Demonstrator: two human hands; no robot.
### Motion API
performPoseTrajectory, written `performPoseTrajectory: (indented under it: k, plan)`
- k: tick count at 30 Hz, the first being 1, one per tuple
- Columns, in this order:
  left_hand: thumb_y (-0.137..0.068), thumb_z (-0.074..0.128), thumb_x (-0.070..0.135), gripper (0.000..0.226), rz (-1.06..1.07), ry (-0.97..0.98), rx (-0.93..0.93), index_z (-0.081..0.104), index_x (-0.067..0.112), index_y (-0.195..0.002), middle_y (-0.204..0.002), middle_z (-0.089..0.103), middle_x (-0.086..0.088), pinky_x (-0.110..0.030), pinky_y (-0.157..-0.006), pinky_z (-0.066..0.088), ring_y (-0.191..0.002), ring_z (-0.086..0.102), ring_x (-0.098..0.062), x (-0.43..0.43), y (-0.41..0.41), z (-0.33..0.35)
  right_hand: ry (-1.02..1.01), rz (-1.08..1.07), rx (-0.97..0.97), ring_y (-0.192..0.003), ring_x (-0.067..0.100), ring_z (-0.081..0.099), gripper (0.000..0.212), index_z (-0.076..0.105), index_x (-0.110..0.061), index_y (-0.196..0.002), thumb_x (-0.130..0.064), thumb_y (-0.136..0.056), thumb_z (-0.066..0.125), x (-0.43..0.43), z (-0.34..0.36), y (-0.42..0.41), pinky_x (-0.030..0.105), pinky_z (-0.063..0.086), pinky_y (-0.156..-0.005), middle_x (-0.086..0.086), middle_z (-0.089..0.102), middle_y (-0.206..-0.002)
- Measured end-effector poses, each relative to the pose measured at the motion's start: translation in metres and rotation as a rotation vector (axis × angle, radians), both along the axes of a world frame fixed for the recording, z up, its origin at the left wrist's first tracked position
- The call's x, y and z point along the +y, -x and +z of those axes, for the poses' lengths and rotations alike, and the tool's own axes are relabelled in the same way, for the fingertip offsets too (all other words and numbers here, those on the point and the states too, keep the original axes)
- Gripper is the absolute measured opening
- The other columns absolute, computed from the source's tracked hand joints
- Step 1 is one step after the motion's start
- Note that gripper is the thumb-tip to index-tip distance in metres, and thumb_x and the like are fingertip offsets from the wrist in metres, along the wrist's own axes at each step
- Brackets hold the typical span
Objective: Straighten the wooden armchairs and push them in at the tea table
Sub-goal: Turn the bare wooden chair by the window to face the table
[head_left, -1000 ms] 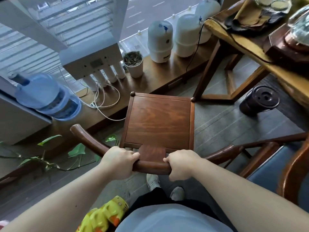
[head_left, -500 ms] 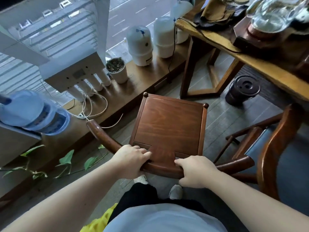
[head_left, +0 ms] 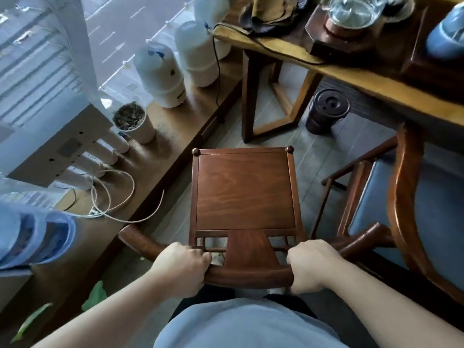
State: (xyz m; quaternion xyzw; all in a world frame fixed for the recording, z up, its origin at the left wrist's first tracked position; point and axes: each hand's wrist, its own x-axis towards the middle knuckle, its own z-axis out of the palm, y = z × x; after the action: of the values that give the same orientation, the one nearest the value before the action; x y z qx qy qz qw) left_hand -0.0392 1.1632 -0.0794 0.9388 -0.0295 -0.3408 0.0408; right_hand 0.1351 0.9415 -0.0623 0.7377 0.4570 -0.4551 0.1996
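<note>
A dark wooden armchair (head_left: 244,189) with a bare square seat stands directly in front of me, its front facing the tea table (head_left: 351,79). My left hand (head_left: 182,268) is closed around the curved back rail left of the centre splat. Right of the splat, my right hand (head_left: 310,266) grips the same rail. A gap of floor lies between the seat front and the table's leg frame (head_left: 253,96). A second armchair (head_left: 411,212) with a blue seat cushion stands to the right, its front under the table edge.
A dark round lidded bin (head_left: 326,110) sits on the floor under the table. Along the left runs a low wooden ledge (head_left: 163,151) with white tanks (head_left: 160,74), a potted plant (head_left: 133,121), a water filter unit (head_left: 62,146) and loose cables (head_left: 113,194). Tea ware covers the tabletop.
The chair has turned and moved forward toward the table, now square to it. Both hands kept their grip on the back rail. The blue-cushioned chair has come further into view.
</note>
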Motion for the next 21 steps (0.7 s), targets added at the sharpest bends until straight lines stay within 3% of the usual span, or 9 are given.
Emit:
performPoseTrajectory:
  k: [3,7,15,21]
  plan:
    - [-0.083,0.044,0.032,0.023,-0.089,-0.049,0.024,0.057,0.023,-0.1,-0.092,0.068,0.003,-0.036,-0.074,0.051,-0.085,0.065,-0.026,0.033,-0.013,0.005,-0.057,-0.088,0.003,-0.08,0.026,0.062,0.03,0.062,-0.024,-0.082,-0.047,-0.064,0.057,0.018,-0.006,0.016,0.034,0.051,-0.074,-0.001,0.065,-0.083]
    - [-0.082,0.05,0.032,0.022,-0.201,-0.104,-0.028,0.059,0.025,-0.101,-0.089,0.068,0.003,-0.034,-0.071,0.051,-0.082,0.067,-0.024,0.072,-0.052,0.009,-0.096,-0.199,-0.029,-0.078,0.024,0.061,0.025,0.058,-0.024,-0.077,-0.044,-0.062,0.056,0.035,-0.007,0.016,0.031,0.045,-0.065,-0.004,0.063,-0.08]
    - [-0.076,0.053,0.034,0.02,-0.355,-0.123,-0.154,0.061,0.026,-0.092,-0.072,0.063,0.006,-0.029,-0.06,0.05,-0.067,0.063,-0.021,0.073,-0.127,0.001,-0.169,-0.334,-0.228,-0.09,0.023,0.064,0.032,0.062,-0.029,-0.088,-0.052,-0.065,0.058,0.022,-0.007,-0.023,0.032,0.047,-0.071,-0.006,0.067,-0.09]
    - [-0.074,0.049,0.038,0.028,-0.465,-0.131,-0.194,0.062,0.029,-0.097,-0.074,0.065,0.007,-0.028,-0.055,0.046,-0.065,0.063,-0.02,0.082,-0.158,-0.008,-0.227,-0.456,-0.285,-0.088,0.023,0.064,0.031,0.063,-0.029,-0.086,-0.051,-0.065,0.06,0.023,-0.006,-0.03,0.032,0.042,-0.068,-0.005,0.068,-0.087]
